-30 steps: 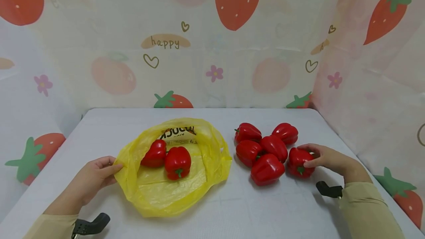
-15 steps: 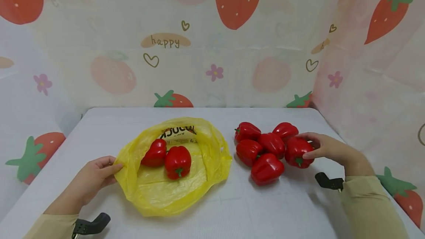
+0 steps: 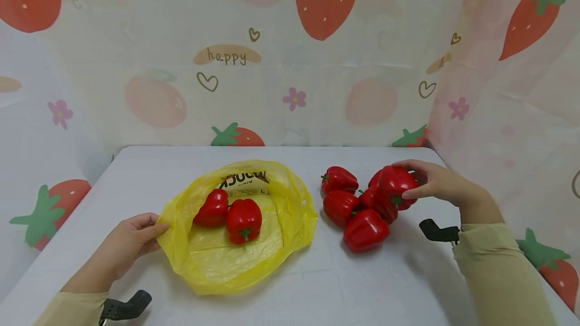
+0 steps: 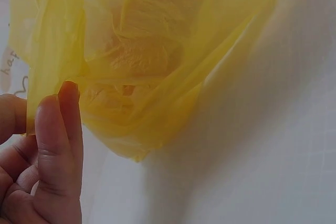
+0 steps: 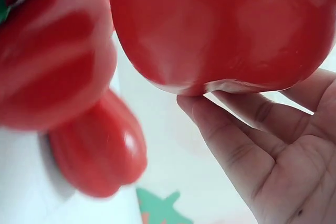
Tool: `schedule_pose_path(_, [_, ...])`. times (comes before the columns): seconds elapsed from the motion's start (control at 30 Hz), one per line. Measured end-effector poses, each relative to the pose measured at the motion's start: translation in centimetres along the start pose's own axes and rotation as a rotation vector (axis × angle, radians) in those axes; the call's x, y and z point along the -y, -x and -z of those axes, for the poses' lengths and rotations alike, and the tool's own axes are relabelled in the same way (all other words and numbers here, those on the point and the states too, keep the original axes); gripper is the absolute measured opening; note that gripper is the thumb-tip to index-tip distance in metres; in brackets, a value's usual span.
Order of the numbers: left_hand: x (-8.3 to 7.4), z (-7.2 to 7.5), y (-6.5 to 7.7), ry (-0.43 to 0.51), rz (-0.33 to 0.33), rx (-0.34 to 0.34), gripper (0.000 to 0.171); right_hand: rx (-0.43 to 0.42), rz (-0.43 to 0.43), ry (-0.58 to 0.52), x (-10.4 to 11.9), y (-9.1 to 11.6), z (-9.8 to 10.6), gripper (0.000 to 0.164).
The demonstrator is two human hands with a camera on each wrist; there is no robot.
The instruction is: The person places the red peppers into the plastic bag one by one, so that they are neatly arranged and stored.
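My right hand grips a red bell pepper between thumb and fingers, green stem toward me, raised over the pile on the right. In the right wrist view this bell pepper fills the top, with my fingers against its side. My left hand pinches the left rim of a yellow plastic bag, whose mouth gapes upward. Two red bell peppers lie inside it. The left wrist view has my thumb and fingertips on the thin yellow plastic.
Several red bell peppers lie bunched on the white table, right of the bag; some are partly hidden behind the held one. Strawberry-printed curtains stand behind the table and along both sides.
My right hand has lifted the bell pepper off the table, up and leftward over the others. My left hand and the bag have stayed in place.
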State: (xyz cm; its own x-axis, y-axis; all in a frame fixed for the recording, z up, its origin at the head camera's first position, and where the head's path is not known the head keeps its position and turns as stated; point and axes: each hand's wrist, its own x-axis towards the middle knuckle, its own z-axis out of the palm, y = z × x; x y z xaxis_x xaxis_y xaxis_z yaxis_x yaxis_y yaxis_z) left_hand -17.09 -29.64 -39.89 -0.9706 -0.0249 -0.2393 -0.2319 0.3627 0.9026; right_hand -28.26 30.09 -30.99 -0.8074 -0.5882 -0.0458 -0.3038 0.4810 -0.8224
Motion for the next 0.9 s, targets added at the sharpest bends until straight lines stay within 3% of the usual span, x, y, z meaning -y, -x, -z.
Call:
schedule_pose_path(0.43, [0.1,0.1,-0.1,0.020,0.006,0.003,0.048,0.017,-0.023,0.107,3.3,-3.8,-2.2,0.064])
schedule_pose_path(0.9, [0.2,0.0,-0.2,0.024,0.010,-0.001,0.046,0.121,-0.017,0.040,5.8,-7.2,-5.3,0.068])
